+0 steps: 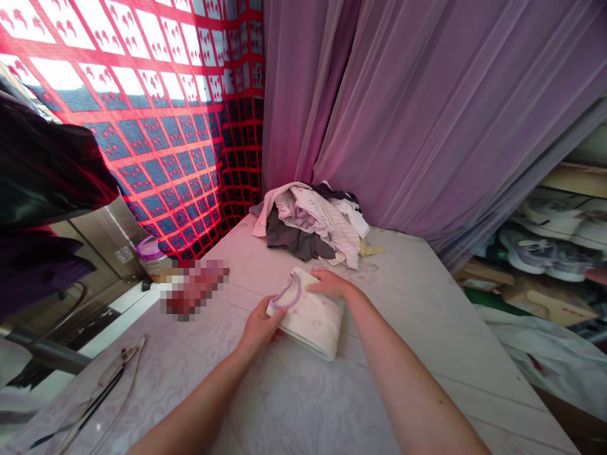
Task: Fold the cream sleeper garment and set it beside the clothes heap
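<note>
A folded white garment (313,319) with a purple-trimmed neckline lies on the pale mattress (294,392). My left hand (260,325) grips its near left edge, fingers curled under the fabric. Resting on the garment's far edge, my right hand (331,283) presses down with fingers bent over the fold. Behind the garment sits a heap of unfolded clothes (313,221), white, striped, pink and dark grey.
Clothes hangers (102,388) lie at the mattress's near left edge. A red and blue patterned cloth (156,126) and purple curtains (427,114) hang behind. A purple-lidded tub (150,251) stands left. Shelves with shoes (545,253) are at right.
</note>
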Available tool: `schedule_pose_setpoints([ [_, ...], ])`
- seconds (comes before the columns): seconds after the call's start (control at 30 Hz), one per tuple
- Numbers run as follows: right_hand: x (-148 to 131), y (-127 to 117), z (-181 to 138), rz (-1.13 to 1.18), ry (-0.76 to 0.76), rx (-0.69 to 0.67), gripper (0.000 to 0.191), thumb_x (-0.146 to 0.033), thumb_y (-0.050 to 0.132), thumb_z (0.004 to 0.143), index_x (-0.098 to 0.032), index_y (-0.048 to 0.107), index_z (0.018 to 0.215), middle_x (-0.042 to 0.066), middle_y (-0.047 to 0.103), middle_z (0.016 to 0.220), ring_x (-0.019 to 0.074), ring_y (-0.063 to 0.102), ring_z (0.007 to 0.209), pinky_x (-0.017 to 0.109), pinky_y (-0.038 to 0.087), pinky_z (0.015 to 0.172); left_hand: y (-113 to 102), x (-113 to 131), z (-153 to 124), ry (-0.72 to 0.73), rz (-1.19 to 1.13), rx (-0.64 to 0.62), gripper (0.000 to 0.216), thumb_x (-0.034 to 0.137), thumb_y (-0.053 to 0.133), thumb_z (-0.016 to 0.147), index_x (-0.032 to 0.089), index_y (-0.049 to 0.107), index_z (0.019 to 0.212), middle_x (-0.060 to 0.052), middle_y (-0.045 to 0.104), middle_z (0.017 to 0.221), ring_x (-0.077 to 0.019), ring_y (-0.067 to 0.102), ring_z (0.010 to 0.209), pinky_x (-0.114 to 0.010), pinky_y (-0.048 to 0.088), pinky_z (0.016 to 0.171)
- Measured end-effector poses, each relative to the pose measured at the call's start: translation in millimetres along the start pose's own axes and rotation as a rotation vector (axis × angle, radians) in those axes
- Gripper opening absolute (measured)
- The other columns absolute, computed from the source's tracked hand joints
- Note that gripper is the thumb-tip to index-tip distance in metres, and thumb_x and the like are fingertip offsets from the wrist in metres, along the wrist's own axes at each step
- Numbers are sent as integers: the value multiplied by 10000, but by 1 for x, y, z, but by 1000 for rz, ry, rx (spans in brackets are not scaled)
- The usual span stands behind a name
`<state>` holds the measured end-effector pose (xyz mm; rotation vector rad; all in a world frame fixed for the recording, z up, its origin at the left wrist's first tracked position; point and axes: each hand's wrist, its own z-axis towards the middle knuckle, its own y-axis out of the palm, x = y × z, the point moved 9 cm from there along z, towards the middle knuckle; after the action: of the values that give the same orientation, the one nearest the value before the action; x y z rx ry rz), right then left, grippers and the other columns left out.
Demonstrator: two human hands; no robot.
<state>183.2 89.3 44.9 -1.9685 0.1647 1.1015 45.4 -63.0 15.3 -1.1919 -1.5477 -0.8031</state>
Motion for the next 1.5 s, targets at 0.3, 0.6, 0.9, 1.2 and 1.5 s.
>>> schedule_pose_setpoints([
  [0.3,-2,0,1,-163,22,116,272,-325,642,708,-196,680,945,21,688,922,189,614,836,266,441,706,-18,21,9,188,772,-27,440,332,554,798,220,562,1224,-45,684,932,-176,638,788,-252,462,684],
  [0.6,22,-14,-18,-484,235,148,446,-636,623,672,-223,716,814,97,702,942,272,627,855,325,441,704,-7,33,12,146,1207,-130,373,451,497,790,186,639,1011,-142,658,1077,-310,620,991,-349,459,755],
  [0.9,71,-27,-87,-75,311,228,395,-589,670,643,-195,682,622,42,675,632,198,597,610,293,438,595,42,89,47,330,1064,-115,286,314,589,779,198,614,1039,-106,670,1062,-259,616,1000,-337,446,839],
  [1.2,121,-11,-170,145,462,684,373,-548,466,775,-225,652,785,40,676,678,180,596,563,281,429,555,61,59,45,380,739,-74,297,337,479,873,172,582,1097,-63,664,1088,-143,644,818,-236,458,701],
  [1.5,91,6,-186,63,426,744,393,-595,461,755,-238,623,732,15,662,640,185,579,603,269,386,540,52,27,3,366,603,-224,329,461,544,794,225,662,991,21,663,753,-139,588,671,-220,401,605],
])
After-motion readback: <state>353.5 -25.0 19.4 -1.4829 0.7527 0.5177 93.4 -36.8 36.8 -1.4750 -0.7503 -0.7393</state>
